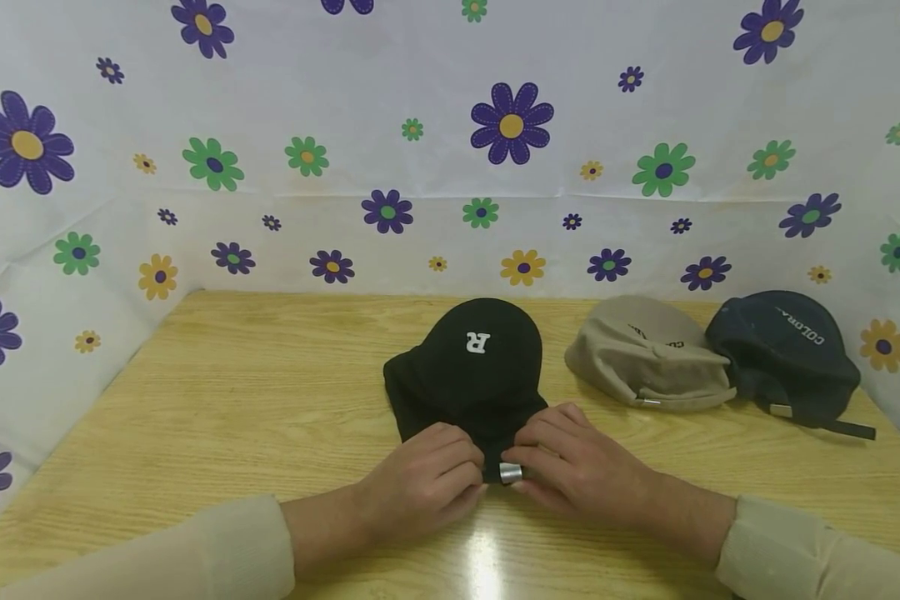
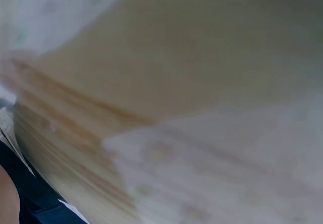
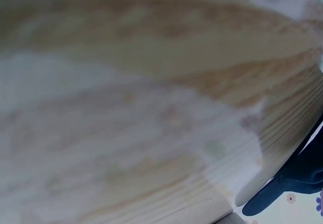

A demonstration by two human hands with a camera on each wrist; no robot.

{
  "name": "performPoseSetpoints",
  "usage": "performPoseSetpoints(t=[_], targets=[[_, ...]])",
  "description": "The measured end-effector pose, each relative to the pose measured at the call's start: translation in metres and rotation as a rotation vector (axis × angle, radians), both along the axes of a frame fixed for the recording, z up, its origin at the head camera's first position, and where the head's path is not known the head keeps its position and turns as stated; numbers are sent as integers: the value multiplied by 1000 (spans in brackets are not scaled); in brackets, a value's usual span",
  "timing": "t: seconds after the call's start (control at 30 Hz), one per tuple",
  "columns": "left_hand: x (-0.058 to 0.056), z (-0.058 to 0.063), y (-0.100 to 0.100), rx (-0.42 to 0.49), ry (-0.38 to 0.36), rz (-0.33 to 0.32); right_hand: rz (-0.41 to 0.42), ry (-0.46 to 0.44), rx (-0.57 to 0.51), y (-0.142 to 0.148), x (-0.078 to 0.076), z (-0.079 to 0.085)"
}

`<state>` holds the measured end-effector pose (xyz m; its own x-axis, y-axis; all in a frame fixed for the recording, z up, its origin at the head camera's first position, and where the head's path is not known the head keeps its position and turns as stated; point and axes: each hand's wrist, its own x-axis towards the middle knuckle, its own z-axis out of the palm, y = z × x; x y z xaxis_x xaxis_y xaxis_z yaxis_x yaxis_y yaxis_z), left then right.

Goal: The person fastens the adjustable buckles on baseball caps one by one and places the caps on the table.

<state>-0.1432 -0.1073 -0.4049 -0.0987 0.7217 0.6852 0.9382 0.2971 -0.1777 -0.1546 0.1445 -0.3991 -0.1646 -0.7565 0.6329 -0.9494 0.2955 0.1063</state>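
Observation:
A black baseball cap (image 1: 487, 375) with a white letter R lies on the wooden table, its back strap toward me. My left hand (image 1: 431, 479) has its fingers curled at the left part of the strap. Opposite it, my right hand (image 1: 573, 458) pinches the strap beside a silver metal buckle (image 1: 511, 472). Thumbs and fingertips are partly hidden. At the lower left of the left wrist view a strip of dark fabric (image 2: 38, 199) shows, and in the right wrist view a dark strap-like piece (image 3: 267, 196) shows at the lower right.
Right of the black cap sits a beige cap (image 1: 641, 354) with a small metal buckle. A navy cap (image 1: 783, 354) touches it on the right, its loose strap end (image 1: 847, 429) sticking out. A flower-print white sheet (image 1: 435, 167) walls the table's (image 1: 255, 383) back and sides.

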Motion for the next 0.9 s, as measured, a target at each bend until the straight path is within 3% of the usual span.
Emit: performPoseSetpoints(t=[0.33, 0.6, 0.83, 0.9], targets=[[2, 1, 1, -17, -17, 28, 29, 16, 0, -2, 0, 0], [-7, 6, 2, -23, 25, 116, 7, 43, 13, 1, -9, 7], [2, 0, -2, -46, 5, 140, 54, 39, -4, -2, -2, 2], [-1, 0, -2, -41, 10, 134, 47, 21, -3, -2, -3, 3]])
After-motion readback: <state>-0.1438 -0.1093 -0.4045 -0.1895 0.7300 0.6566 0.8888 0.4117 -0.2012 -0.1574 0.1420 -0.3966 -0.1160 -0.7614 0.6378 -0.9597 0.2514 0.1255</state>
